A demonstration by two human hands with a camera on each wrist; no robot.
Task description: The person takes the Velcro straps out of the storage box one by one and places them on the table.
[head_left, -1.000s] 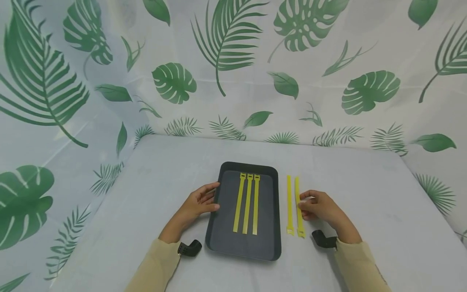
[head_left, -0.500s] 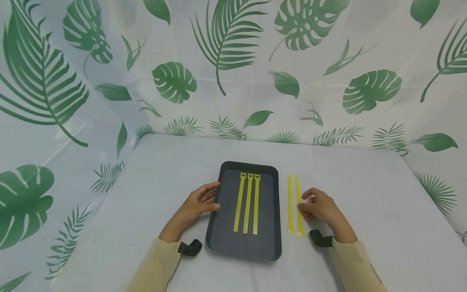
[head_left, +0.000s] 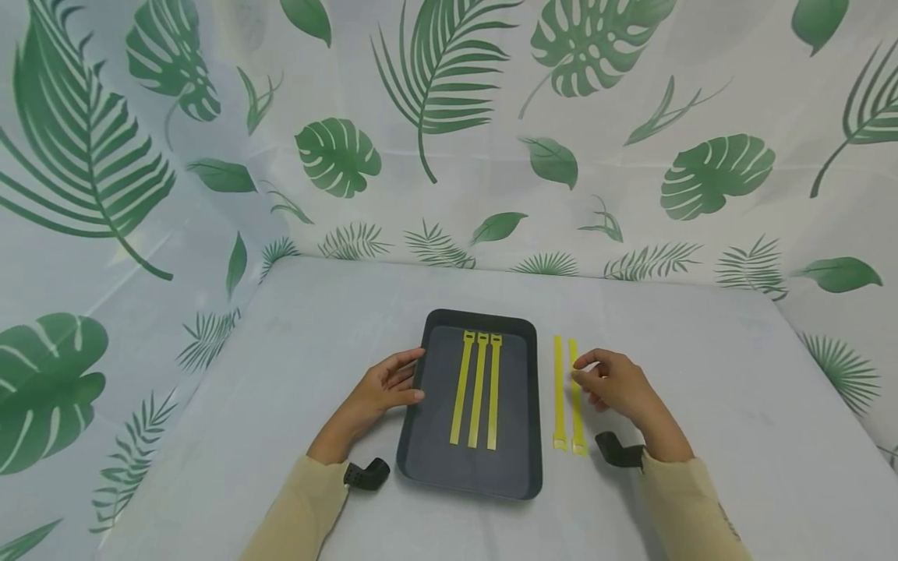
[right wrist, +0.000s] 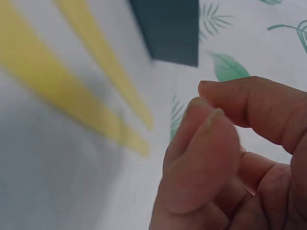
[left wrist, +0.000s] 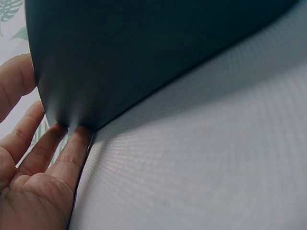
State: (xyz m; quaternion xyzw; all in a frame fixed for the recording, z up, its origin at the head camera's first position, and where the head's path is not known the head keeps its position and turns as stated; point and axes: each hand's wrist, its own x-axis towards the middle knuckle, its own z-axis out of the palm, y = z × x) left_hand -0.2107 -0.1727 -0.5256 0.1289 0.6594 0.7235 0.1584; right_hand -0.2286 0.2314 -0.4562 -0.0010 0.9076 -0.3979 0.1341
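Note:
My left hand (head_left: 380,388) holds the dark grey tray (head_left: 466,475) by its left side. In the left wrist view, two fingertips press on the tray's outer wall (left wrist: 120,57), and the thumb is at the rim. Inside the tray, three yellow hook-and-loop cable ties (head_left: 477,389) lie side by side, slotted heads at the far end. Two more lie on the table right of the tray: a left tie (head_left: 559,389) and a right tie (head_left: 578,425), heads toward me. My right hand (head_left: 613,383) hovers over the right tie, fingers loosely bent, nothing between them.
The table (head_left: 316,312) has a white cover. Behind it and at the sides hangs a white cloth (head_left: 491,179) printed with green leaves. Both wrists carry a small black camera mount, the right one (head_left: 619,450) close to the right tie's head.
My right hand has moved a little away from me along the right tie, and its fingers have loosened. My left hand and the tray have stayed in place.

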